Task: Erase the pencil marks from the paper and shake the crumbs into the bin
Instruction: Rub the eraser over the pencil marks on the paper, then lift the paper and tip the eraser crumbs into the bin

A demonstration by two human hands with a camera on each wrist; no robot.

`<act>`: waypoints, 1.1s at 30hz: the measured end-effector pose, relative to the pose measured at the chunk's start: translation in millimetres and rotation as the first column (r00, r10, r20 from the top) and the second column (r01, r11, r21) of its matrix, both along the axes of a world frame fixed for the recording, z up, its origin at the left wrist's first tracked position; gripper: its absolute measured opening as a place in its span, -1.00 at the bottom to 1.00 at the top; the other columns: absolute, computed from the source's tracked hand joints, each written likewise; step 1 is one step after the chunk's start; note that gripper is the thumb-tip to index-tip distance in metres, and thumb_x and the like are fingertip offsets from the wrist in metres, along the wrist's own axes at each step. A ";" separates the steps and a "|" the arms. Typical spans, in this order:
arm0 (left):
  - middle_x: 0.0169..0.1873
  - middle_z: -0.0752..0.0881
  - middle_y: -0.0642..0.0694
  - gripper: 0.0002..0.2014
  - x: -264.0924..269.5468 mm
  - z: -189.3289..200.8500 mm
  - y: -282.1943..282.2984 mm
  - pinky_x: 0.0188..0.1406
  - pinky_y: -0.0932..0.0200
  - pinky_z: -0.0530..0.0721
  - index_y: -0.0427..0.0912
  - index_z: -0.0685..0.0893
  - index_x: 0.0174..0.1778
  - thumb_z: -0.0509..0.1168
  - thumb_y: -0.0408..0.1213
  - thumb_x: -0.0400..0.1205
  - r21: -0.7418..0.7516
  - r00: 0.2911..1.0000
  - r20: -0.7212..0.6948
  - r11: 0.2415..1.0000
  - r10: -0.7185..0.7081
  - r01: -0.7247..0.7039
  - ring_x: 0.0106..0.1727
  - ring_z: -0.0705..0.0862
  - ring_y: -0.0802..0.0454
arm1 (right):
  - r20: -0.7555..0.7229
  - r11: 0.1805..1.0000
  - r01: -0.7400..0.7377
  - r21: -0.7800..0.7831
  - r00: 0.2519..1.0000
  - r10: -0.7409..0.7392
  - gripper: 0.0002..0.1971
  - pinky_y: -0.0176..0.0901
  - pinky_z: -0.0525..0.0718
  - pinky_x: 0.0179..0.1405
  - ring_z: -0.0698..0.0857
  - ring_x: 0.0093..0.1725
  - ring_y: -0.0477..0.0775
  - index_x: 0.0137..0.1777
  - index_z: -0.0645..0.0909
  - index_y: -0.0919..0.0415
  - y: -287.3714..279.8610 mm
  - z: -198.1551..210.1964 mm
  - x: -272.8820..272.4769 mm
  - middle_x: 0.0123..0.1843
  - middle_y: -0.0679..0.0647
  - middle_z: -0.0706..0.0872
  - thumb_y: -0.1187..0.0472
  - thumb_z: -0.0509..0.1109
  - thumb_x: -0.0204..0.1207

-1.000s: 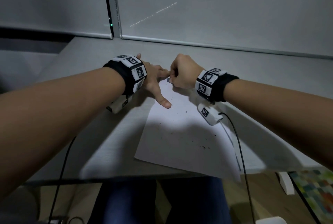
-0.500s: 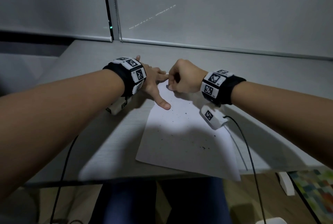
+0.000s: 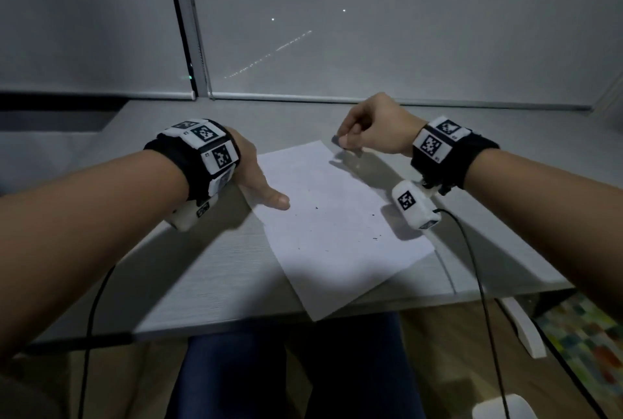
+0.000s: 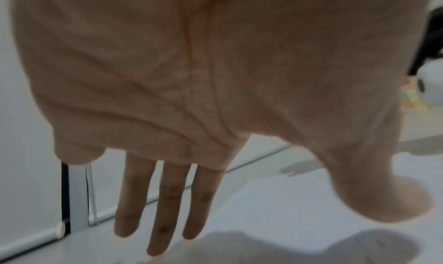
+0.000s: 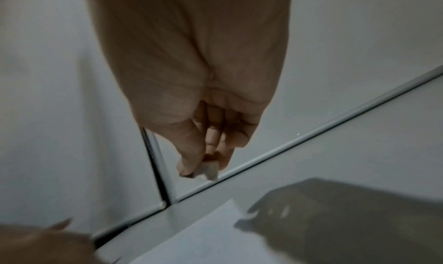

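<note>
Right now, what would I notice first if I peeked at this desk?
Probably the white paper lying crooked on the grey desk, sprinkled with dark eraser crumbs. The left hand rests flat on its left edge, and the right hand pinches a small eraser above the far corner.

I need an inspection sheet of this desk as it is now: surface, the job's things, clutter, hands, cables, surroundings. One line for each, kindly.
Surface: grey desk, paper lying flat, near corner over the front edge.
Job's things: eraser pinched in right hand; dark crumbs scattered on paper; bin not seen.
Clutter: nothing seen.
Hands: left hand flat, thumb on the paper's left edge; right hand raised near the paper's far corner.
Cables: black cable from right wrist camera, another hanging under left arm.
Surroundings: lowered blinds behind the desk; colourful mat on floor.
</note>
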State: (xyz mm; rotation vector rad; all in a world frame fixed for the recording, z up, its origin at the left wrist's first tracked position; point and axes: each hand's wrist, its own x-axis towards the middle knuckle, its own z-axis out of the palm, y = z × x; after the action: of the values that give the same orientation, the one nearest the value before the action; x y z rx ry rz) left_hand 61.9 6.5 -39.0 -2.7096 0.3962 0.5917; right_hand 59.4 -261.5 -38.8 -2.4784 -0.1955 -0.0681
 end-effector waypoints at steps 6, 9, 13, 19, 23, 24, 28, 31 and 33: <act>0.73 0.40 0.03 -0.43 1.9 -1.2 9.7 0.71 -0.06 0.25 0.23 0.49 0.71 0.29 0.25 0.76 -0.326 0.956 0.057 0.900 -0.287 0.290 0.72 0.38 -0.06 | -0.089 0.939 0.334 -0.085 0.936 -0.341 -0.88 0.25 0.91 0.13 0.83 -0.25 0.16 -0.22 0.91 0.27 -97.4 -11.1 -20.9 -0.29 0.21 0.90 0.26 0.78 0.39; 0.69 0.44 0.03 -0.50 5.3 -16.9 15.4 0.70 0.04 0.27 0.32 0.45 0.73 0.28 0.08 0.82 -0.391 0.946 -0.036 0.876 -0.322 0.283 0.69 0.42 -0.03 | -0.129 0.887 0.453 -0.088 0.878 -0.461 -0.87 0.27 0.90 0.19 0.91 -0.12 0.32 -0.22 0.92 0.30 -124.0 -26.6 -42.1 -0.17 0.31 0.93 0.29 0.81 0.35; 0.32 0.61 0.06 -0.51 -0.6 -18.4 30.4 0.56 0.06 0.40 0.36 0.55 0.65 0.25 0.26 0.77 -0.357 0.960 0.039 0.894 -0.276 0.272 0.51 0.54 -0.01 | -0.158 0.867 0.498 -0.034 0.854 -0.497 -0.87 0.02 0.86 0.04 0.81 -0.22 0.14 -0.20 0.91 0.28 -131.8 -39.0 -60.3 -0.19 0.29 0.91 0.29 0.80 0.37; 0.17 0.75 0.15 -0.46 -18.3 -9.9 44.8 0.44 0.05 0.54 0.44 0.66 0.49 0.34 0.46 0.59 -0.381 0.979 0.004 0.905 -0.204 0.190 0.29 0.67 0.03 | -0.086 0.872 0.436 -0.224 0.882 -0.463 -0.87 -0.05 0.74 -0.10 0.81 -0.17 0.13 -0.22 0.93 0.18 -115.2 -38.0 -60.4 -0.25 0.12 0.88 0.15 0.78 0.42; 0.06 0.80 0.17 -0.50 -18.9 -7.3 41.3 0.31 0.02 0.62 0.39 0.71 0.38 0.38 0.46 0.56 -0.371 0.976 0.064 0.903 -0.210 0.218 0.15 0.72 0.08 | 0.009 0.875 0.398 -0.277 0.911 -0.412 -0.70 -0.09 0.64 -0.11 0.81 -0.19 0.13 -0.28 0.86 0.23 -88.0 -21.8 -62.8 -0.33 0.10 0.83 0.02 0.66 0.57; 0.00 0.82 0.17 -0.59 -17.9 -6.9 40.3 0.22 0.05 0.65 0.34 0.74 0.29 0.42 0.38 0.59 -0.393 0.971 0.105 0.888 -0.213 0.237 0.08 0.74 0.10 | -0.047 0.891 0.363 -0.274 0.920 -0.389 -0.64 -0.08 0.68 -0.10 0.82 -0.22 0.11 -0.29 0.85 0.24 -77.3 -18.5 -62.9 -0.35 0.10 0.85 -0.04 0.65 0.58; -0.28 0.84 0.10 -0.92 -13.7 -9.1 29.1 -0.06 0.16 0.68 0.08 0.87 0.07 0.49 -0.11 0.70 -0.476 0.939 0.255 0.815 -0.232 0.330 -0.19 0.77 0.16 | -0.285 0.899 0.234 -0.370 0.892 -0.350 -0.39 -0.04 0.80 -0.03 0.83 -0.25 0.19 -0.25 0.79 0.29 -31.0 -21.1 -63.4 -0.34 0.13 0.86 -0.36 0.65 0.42; -0.18 0.85 0.18 -0.77 -9.4 -18.1 25.7 -0.02 0.17 0.75 0.19 0.86 0.03 0.47 -0.31 0.67 -0.504 0.934 0.258 0.790 -0.247 0.348 -0.17 0.77 0.30 | -0.233 0.865 0.246 -0.437 0.898 -0.373 -0.38 -0.13 0.64 -0.23 0.71 -0.26 0.18 -0.29 0.61 0.27 -9.3 -25.4 -64.3 -0.35 0.12 0.71 -0.32 0.68 0.39; -0.09 0.85 0.20 -0.80 -8.5 -24.6 23.7 0.00 0.18 0.76 0.18 0.87 0.03 0.53 -0.27 0.64 -0.551 0.936 0.271 0.761 -0.224 0.342 -0.13 0.79 0.26 | -0.258 0.873 0.258 -0.414 0.887 -0.384 -0.46 -0.09 0.70 -0.18 0.71 -0.17 0.21 -0.33 0.57 0.20 -4.0 -29.4 -63.2 -0.30 0.12 0.68 -0.21 0.75 0.37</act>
State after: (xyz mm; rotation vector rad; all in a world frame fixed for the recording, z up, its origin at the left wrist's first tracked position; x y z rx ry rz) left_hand 53.4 30.2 -63.6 -3.1461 1.0804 0.1178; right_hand -3.8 -265.5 -68.3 -2.8243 0.3970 0.2720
